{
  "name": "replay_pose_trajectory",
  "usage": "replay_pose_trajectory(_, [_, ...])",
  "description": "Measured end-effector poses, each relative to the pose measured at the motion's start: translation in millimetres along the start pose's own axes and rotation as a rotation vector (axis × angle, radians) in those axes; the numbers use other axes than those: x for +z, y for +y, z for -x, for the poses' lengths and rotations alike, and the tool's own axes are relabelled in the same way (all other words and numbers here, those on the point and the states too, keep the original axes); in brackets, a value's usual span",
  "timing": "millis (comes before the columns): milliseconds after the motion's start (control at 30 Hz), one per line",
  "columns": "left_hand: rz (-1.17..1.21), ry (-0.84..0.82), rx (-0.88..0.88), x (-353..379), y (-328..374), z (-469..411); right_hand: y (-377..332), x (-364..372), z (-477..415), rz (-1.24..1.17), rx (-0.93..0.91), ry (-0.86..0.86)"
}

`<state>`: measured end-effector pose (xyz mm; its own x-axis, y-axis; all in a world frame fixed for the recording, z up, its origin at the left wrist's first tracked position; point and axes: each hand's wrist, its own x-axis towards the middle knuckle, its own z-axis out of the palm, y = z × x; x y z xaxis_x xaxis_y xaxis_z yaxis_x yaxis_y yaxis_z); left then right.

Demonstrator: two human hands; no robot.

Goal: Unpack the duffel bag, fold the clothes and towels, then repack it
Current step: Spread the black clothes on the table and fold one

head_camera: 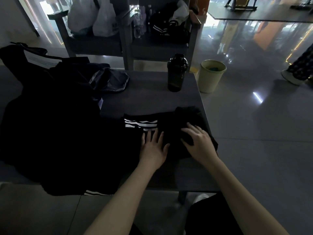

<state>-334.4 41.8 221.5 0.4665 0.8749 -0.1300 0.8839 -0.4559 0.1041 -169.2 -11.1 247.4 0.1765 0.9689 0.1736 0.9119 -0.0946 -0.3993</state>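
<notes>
A black garment with three white stripes lies folded at the right front of the grey table. My left hand presses flat on it with fingers spread, just below the stripes. My right hand rests on the garment's right part, fingers slightly bent over a fold of cloth. A large heap of black clothing covers the table's left side and hangs over the front edge. A dark open bag or pouch lies behind the heap; the duffel bag cannot be told apart in the dim light.
A black shaker bottle stands at the table's far right. A pale green bin sits on the floor beside it. Behind are chairs with plastic bags and dark clothes. A person's leg shows at the right edge.
</notes>
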Motion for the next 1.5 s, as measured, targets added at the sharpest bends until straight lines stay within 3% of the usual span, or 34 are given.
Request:
replay_pose_trajectory(100, [0.074,0.007,0.070,-10.2,-8.8,-1.3,-3.3,1.4,3.4,0.079,0.067,-0.250])
replay_pose_trajectory(200, [-0.032,0.034,0.156,-18.6,-20.0,-0.8,-4.6,-9.9,-8.4,-0.110,0.095,-0.150])
replay_pose_trajectory(267, [-0.137,0.059,0.175,-19.3,-22.4,2.1,-2.7,-8.6,-22.5,-0.036,0.015,-0.023])
replay_pose_trajectory(300, [-0.152,0.055,0.170,-17.4,-22.4,2.8,-2.2,-6.2,-29.1,0.025,-0.018,-0.041])
replay_pose_trajectory(433, [-0.085,-0.018,0.134,-13.6,-24.6,-3.0,-1.7,13.3,-37.7,0.078,0.075,-0.338])
replay_pose_trajectory(667, [-0.157,-0.027,0.195,-25.5,-36.4,-28.3,-7.3,6.4,-16.6,0.206,0.275,-0.307])
replay_pose_trajectory(767, [-0.173,0.166,0.160,-34.7,-31.8,-31.1,-10.6,-6.6,-6.0,0.316,0.277,-0.305])
replay_pose_trajectory(833, [0.024,0.287,0.180,-36.5,-22.4,-21.8,-12.0,-9.9,-1.8,0.427,0.227,-0.275])
replay_pose_trajectory(900, [0.214,0.228,0.281,-34.4,-11.0,-9.0,-10.0,-8.0,-1.0,0.482,0.183,-0.237])
replay_pose_trajectory(1000, [0.227,0.083,0.379,-24.3,-4.3,5.1,1.5,-2.3,-3.6,0.386,0.142,-0.217])
replay_pose_trajectory(1133, [0.135,0.092,0.358,-24.3,-12.2,-0.8,8.0,-5.3,-0.8,0.329,0.189,-0.275])
replay_pose_trajectory(1333, [0.136,0.428,0.577,-37.7,-5.4,29.8,9.5,-15.2,12.7,0.444,0.196,-0.250])
replay_pose_trajectory(1400, [0.031,0.237,0.620,-32.4,-3.0,41.8,9.9,-13.6,16.9,0.419,0.187,-0.236])
replay_pose_trajectory(1467, [-0.020,-0.032,0.510,-24.9,-9.8,49.4,8.8,-11.8,23.2,0.332,0.182,-0.241])
replay_pose_trajectory(1500, [-0.037,-0.088,0.469,-21.4,-13.9,50.7,8.0,-11.0,26.4,0.283,0.176,-0.248])
